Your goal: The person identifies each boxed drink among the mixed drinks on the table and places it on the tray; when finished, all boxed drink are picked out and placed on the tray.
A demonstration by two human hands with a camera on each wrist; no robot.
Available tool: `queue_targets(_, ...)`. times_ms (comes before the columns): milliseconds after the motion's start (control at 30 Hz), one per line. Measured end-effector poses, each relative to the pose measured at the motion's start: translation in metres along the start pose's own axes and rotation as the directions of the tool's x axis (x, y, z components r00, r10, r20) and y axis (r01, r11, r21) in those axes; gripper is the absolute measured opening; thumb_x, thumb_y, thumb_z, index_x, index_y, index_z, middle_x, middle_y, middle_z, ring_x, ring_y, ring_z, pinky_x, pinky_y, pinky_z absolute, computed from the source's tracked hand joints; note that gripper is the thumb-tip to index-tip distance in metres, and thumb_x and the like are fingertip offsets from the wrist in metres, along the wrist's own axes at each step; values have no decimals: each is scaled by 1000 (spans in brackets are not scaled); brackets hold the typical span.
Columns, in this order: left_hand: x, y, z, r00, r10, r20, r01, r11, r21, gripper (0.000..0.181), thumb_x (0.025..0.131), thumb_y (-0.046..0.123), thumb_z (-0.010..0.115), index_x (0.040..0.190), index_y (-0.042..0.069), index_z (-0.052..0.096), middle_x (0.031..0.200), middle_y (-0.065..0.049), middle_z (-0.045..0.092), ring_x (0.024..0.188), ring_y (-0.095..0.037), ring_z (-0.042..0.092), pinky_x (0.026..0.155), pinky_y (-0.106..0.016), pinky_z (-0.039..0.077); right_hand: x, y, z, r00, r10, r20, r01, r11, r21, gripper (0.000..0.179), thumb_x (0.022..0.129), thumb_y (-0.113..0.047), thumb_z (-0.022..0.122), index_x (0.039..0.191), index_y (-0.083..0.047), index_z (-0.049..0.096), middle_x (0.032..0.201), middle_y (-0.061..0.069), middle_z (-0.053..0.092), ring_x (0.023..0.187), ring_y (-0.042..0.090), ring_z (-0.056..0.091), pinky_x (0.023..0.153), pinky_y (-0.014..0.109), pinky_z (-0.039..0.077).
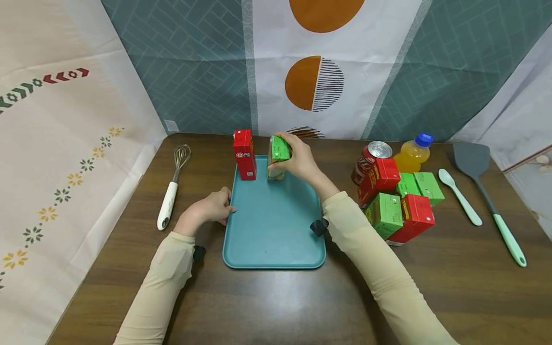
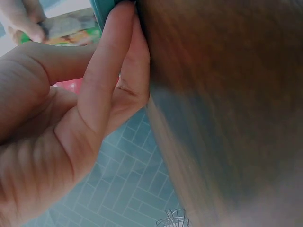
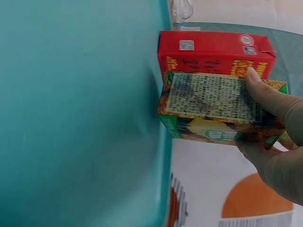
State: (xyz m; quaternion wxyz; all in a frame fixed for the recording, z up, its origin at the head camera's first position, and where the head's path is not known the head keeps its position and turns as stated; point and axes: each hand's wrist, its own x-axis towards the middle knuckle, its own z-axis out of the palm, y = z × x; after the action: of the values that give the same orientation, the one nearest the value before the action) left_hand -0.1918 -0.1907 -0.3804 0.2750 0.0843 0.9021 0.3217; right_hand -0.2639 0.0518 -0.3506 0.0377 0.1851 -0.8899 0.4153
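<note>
Blue-capped bottle of orange drink, red can just left of the bottle, pale green spoon to its right, grey-headed spatula farther right of it, white-handled whisk well to its left, patterned wall cloth behind it

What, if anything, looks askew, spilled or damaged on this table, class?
Nothing stands out: the red carton stands upright on the tray, the right hand holds a green carton, and no spill or damage shows.
</note>
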Motion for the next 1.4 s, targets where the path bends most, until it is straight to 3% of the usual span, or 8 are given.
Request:
queue_targets(433,1,-1,0,999,-34,-4,34,999,-21,27,94,5,52,112,-6,36,87,-19,51,64,-21,63,61,-31,57,16,-4,18,989,98,108,-103,994,38,81,73,-19,80,141,-15,36,137,11,42,116,27,44,93,43,43)
queue_targets(633,1,0,1,999,-33,-18,33,999,1,27,94,5,52,112,-6,35,89,-20,51,61,-20,63,60,-30,57,15,-8,18,982,137,133,-146,987,60,93,74,-21,79,148,-19,22,146,9,32,128,26,36,102,43,39)
queue_targets(800,2,1,2,999,-36,-8,36,999,-5,27,94,5,51,111,-6,34,91,-21,50,63,-21,64,61,-30,57,6,-9,10,978,151,141,-160,985,58,101,74,-30,79,150,-19,13,153,7,20,138,23,23,109,45,32)
queue_targets(1033,3,2,2,999,-41,-9,41,999,-15,27,94,4,51,111,-6,34,92,-22,48,67,-24,63,61,-30,57,-25,-19,-13,970,182,164,-193,979,57,94,75,-36,77,149,-21,19,154,6,14,139,23,17,108,50,32)
queue_targets(1167,3,4,2,999,-36,-2,36,999,-11,26,94,5,51,111,-7,34,91,-22,49,67,-24,62,61,-31,57,-54,-22,-32,987,109,119,-120,989,86,88,76,-34,76,147,-21,25,151,5,22,137,20,25,109,46,31)
queue_targets(1267,3,3,2,999,-35,1,35,999,-4,27,94,5,51,112,-6,35,90,-21,49,67,-23,62,61,-31,57,-78,-23,-46,1000,-4,-4,4,992,124,80,76,-24,78,143,-18,35,146,5,32,133,19,33,108,41,34)
queue_targets(1333,3,2,1,1000,-29,1,29,1000,1,26,94,5,51,111,-7,34,90,-21,49,67,-23,62,61,-30,57,-93,-23,-56,990,-97,-106,108,989,101,76,73,-17,80,139,-15,42,141,6,38,130,18,37,107,40,37)
queue_targets(1400,3,1,2,1000,-27,-4,27,1000,-3,26,94,5,51,111,-7,34,90,-21,48,68,-23,62,61,-31,57,-107,-24,-67,966,-172,-191,183,982,42,74,70,-13,82,135,-12,47,139,7,42,126,19,40,104,40,40)
